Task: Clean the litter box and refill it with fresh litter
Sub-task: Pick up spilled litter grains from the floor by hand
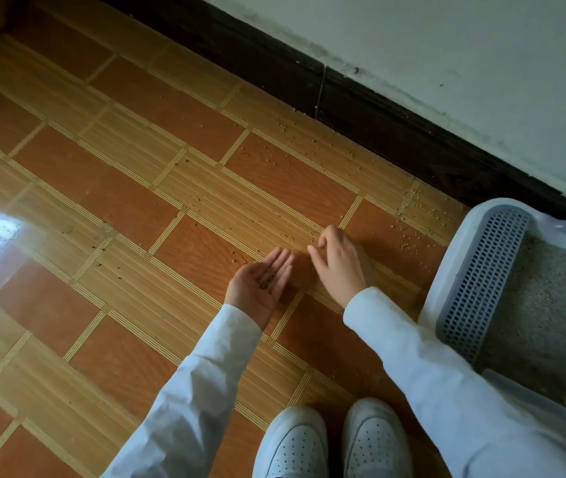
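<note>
At frame centre, left hand (261, 283) flat, cupping gathered grains; right hand (338, 262) pinching at floor (137, 201). Litter box (516, 291), right edge, holds litter; scattered grains (409, 222) remain.

Tiled floor (130, 208); scattered litter grains (409, 232); litter box (481, 288).

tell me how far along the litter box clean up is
Done: the litter box beside the wall already holds litter. In hand: the left hand lies palm up with a few spilled granules in it, while the right hand reaches down to the floor with curled fingers, apparently picking up more. Left: many scattered granules remain along the skirting board.
</note>
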`<action>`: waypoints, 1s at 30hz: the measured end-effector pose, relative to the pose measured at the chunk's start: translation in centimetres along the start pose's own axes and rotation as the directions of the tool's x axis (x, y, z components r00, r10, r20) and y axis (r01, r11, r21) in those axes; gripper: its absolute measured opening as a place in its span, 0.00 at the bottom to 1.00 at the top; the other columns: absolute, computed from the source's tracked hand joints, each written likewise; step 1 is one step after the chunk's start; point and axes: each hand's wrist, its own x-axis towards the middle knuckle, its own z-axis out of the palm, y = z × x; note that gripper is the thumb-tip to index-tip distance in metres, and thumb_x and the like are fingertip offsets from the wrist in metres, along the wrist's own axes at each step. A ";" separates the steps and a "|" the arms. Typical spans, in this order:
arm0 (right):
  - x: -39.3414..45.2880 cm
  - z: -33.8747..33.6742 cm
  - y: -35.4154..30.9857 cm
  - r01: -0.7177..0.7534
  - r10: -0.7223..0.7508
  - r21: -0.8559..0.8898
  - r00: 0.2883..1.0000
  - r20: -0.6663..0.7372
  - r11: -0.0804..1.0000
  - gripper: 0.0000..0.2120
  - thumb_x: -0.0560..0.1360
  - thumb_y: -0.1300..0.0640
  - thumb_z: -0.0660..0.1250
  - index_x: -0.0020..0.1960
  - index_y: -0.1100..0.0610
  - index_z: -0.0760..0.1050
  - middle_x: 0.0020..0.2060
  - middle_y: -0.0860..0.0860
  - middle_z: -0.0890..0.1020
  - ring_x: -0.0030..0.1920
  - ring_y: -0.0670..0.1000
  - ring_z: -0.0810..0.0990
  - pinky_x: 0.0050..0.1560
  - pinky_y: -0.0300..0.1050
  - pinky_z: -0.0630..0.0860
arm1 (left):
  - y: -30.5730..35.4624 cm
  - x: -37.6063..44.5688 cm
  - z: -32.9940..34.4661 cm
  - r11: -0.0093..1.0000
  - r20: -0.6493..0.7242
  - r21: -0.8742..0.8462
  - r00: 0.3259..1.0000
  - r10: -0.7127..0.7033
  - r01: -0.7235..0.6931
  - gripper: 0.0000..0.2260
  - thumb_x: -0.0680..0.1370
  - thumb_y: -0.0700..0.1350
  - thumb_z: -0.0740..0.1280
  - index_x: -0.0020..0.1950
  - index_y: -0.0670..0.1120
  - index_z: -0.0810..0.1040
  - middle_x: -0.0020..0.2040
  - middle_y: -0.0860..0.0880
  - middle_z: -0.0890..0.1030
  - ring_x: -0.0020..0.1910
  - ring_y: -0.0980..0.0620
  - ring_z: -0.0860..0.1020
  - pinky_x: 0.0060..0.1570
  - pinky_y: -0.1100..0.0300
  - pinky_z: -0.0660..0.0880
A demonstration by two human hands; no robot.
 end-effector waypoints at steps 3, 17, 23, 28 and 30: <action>1.5 0.4 0.6 0.063 -0.061 -0.198 0.998 0.019 0.978 0.13 0.79 0.48 0.60 0.51 0.58 0.69 0.44 0.54 0.76 0.41 0.52 0.75 0.39 0.42 0.68 | 0.3 -0.1 -0.4 1.000 0.002 -0.027 1.000 0.011 -0.011 0.18 0.78 0.38 0.53 0.64 0.32 0.72 0.60 0.37 0.78 0.59 0.41 0.78 0.59 0.51 0.74; 1.4 1.0 -1.0 0.121 -0.125 -0.086 0.991 -0.046 0.989 0.06 0.81 0.58 0.56 0.51 0.58 0.70 0.41 0.50 0.78 0.39 0.49 0.76 0.36 0.35 0.71 | 1.0 -0.6 0.1 0.991 -0.024 -0.112 0.997 0.072 -0.075 0.18 0.79 0.39 0.53 0.63 0.32 0.72 0.59 0.37 0.79 0.58 0.40 0.78 0.57 0.51 0.76; 0.7 -3.5 -5.6 -0.257 0.315 0.966 0.920 0.235 0.028 0.07 0.80 0.63 0.55 0.48 0.62 0.72 0.41 0.55 0.79 0.44 0.50 0.79 0.50 0.40 0.77 | 0.9 -1.3 3.5 0.966 -0.044 -0.190 0.985 0.168 -0.173 0.18 0.79 0.38 0.51 0.62 0.33 0.73 0.58 0.38 0.80 0.58 0.41 0.78 0.60 0.51 0.75; 0.3 -7.2 -7.8 -0.156 0.283 0.788 0.877 0.388 -0.596 0.13 0.80 0.65 0.49 0.52 0.66 0.72 0.49 0.62 0.80 0.54 0.60 0.81 0.62 0.52 0.74 | 1.0 -2.7 7.6 0.933 0.023 -0.271 0.968 0.250 -0.235 0.19 0.80 0.40 0.50 0.61 0.35 0.75 0.59 0.39 0.80 0.58 0.43 0.79 0.57 0.52 0.76; -0.1 -7.9 -8.6 -0.117 0.290 0.736 0.869 0.400 -0.667 0.15 0.82 0.61 0.49 0.56 0.67 0.72 0.54 0.63 0.80 0.57 0.60 0.80 0.64 0.53 0.73 | 0.6 -3.5 9.3 0.925 0.046 -0.286 0.961 0.273 -0.249 0.19 0.80 0.41 0.50 0.60 0.35 0.76 0.57 0.40 0.81 0.55 0.44 0.81 0.56 0.53 0.76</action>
